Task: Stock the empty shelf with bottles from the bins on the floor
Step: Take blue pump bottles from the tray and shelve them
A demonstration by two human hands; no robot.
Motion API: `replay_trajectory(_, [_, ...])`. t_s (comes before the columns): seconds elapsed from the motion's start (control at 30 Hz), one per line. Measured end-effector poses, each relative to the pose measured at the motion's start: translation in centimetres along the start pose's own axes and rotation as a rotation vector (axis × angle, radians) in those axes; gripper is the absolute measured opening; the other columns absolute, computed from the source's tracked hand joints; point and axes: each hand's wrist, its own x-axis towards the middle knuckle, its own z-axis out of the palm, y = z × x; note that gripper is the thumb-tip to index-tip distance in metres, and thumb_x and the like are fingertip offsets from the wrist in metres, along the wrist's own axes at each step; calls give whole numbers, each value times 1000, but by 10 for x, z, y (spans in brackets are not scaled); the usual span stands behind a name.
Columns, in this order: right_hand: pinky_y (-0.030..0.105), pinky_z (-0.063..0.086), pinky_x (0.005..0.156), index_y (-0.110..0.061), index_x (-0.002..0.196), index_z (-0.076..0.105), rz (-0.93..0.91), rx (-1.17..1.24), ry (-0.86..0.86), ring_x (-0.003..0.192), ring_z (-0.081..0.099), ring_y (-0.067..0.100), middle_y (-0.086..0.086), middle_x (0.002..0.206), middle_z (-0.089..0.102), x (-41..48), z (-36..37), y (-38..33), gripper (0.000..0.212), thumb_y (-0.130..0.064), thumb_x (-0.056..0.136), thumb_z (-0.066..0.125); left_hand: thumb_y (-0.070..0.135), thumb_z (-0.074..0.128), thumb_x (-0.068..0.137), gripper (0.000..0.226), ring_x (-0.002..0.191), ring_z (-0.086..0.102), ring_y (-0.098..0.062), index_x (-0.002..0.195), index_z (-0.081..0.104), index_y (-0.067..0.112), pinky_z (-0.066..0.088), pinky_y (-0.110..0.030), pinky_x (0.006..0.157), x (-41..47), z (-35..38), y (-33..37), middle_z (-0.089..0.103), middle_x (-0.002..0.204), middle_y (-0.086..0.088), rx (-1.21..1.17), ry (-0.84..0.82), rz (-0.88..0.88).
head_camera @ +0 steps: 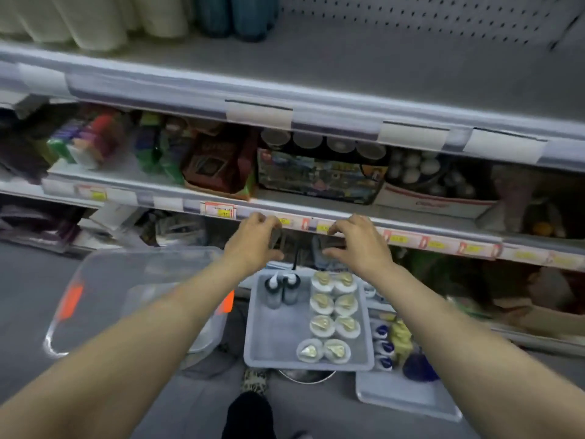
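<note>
**Fingers [264, 220] of both hands curled round small clear bottles above the grey bin**

Nearest, a dark trouser leg [248, 413] and a leopard-patterned shoe [254, 377] stand on the grey floor. Just ahead sits the grey bin [275, 337]. It holds two black-capped bottles [281, 291] in its far left corner and eight round white bottles with gold tops [329, 315] in two rows along its right side. To its right lies a pale tray [408, 397] with blue-capped bottles [381, 346]. To its left is a clear tub [136, 280] with orange latches.

Over the bin's far end, the left hand [253, 242] grips a small clear bottle [277, 237], fingers and thumb wrapped round it. The right hand [359, 245] holds a second clear bottle [323, 253] the same way. Both bottles are blurred, and no label can be read on either.

Behind the hands, a shelf edge carries yellow price tags [398, 239] in red frames, their figures too smeared to read. On that shelf sit mixed packaged goods, among them a white box [433, 202] whose red lettering is illegible.

Farthest, the top shelf [380, 64] is bare grey metal with a pegboard back. Cream containers [95, 23] and teal ones [240, 17] stand at its left end. Blank white label holders [259, 115] line its front edge.
</note>
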Motion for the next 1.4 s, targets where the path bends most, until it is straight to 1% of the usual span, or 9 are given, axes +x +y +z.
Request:
replay_trajectory(0.4, [34, 45, 96, -14, 120, 67, 290, 417, -280, 118, 59, 25, 6, 125, 67, 65, 219, 31, 39, -30, 87, 77, 27, 78, 84, 62, 128, 50, -28, 137, 52, 11, 37, -24, 93, 40, 212, -104, 57, 137, -9, -631, -3, -420])
replay_trajectory(0.53, [37, 46, 99, -16, 128, 63, 322, 483, -282, 117, 59, 28, 8, 128, 65, 96, 282, 42, 47, -28, 85, 79, 29, 77, 85, 70, 131, 48, -28, 145, 45, 12, 39, -28, 100, 71, 266, -124, 53, 143, -10, -708, -8, -543])
replay_trajectory(0.7, [32, 45, 95, -19, 127, 64, 295, 476, -284, 111, 62, 26, 6, 119, 70, 117, 340, 56, 46, -27, 84, 79, 23, 81, 81, 55, 112, 56, -13, 132, 60, 18, 38, -14, 91, 96, 311, -142, 63, 126, -2, -785, 9, -527])
replay_trajectory(0.8, [27, 49, 87, -23, 120, 70, 285, 514, -265, 93, 65, 16, -3, 98, 72, 119, 359, 61, 35, -23, 85, 78, 15, 80, 81, 42, 104, 60, -15, 121, 68, 17, 44, -19, 90, 101, 325, -149, 67, 113, 0, -791, 38, -502])
replay_trajectory(0.87, [8, 44, 71, -26, 115, 73, 282, 540, -218, 72, 60, -2, -16, 74, 63, 120, 368, 64, 29, -23, 87, 77, 11, 78, 82, 37, 98, 60, -11, 118, 69, 17, 44, -11, 85, 102, 332, -154, 66, 106, 3, -830, 58, -511])
replay_trajectory(0.97, [3, 42, 66, -25, 114, 76, 303, 620, -167, 65, 59, -14, -19, 69, 65, 120, 375, 65, 25, -23, 89, 75, 10, 74, 86, 31, 89, 60, -9, 116, 71, 15, 42, -3, 74, 102, 336, -157, 68, 100, 1, -873, 88, -510])
replay_trajectory(1.17, [12, 47, 92, -22, 116, 75, 337, 746, -140, 83, 62, -12, -16, 99, 69, 91, 352, 64, 28, -18, 89, 76, 19, 67, 93, 30, 94, 61, -12, 123, 69, 18, 45, -19, 85, 81, 312, -152, 71, 101, -1, -847, 40, -503])
replay_trajectory(1.23, [21, 47, 97, -23, 116, 75, 364, 820, -121, 98, 64, 1, -16, 108, 68, 75, 324, 61, 28, -21, 88, 76, 25, 65, 94, 29, 96, 61, -12, 122, 69, 23, 44, -19, 82, 67, 290, -144, 71, 101, 1, -844, 11, -466])
replay_trajectory(1.4, [33, 54, 96, -19, 109, 78, 331, 950, 0, 100, 70, 9, -9, 101, 76, 28, 221, 40, 22, -21, 88, 76, 26, 63, 96, 24, 106, 64, -15, 119, 70, 23, 46, -20, 89, 23, 202, -92, 72, 109, -2, -928, -42, -311])
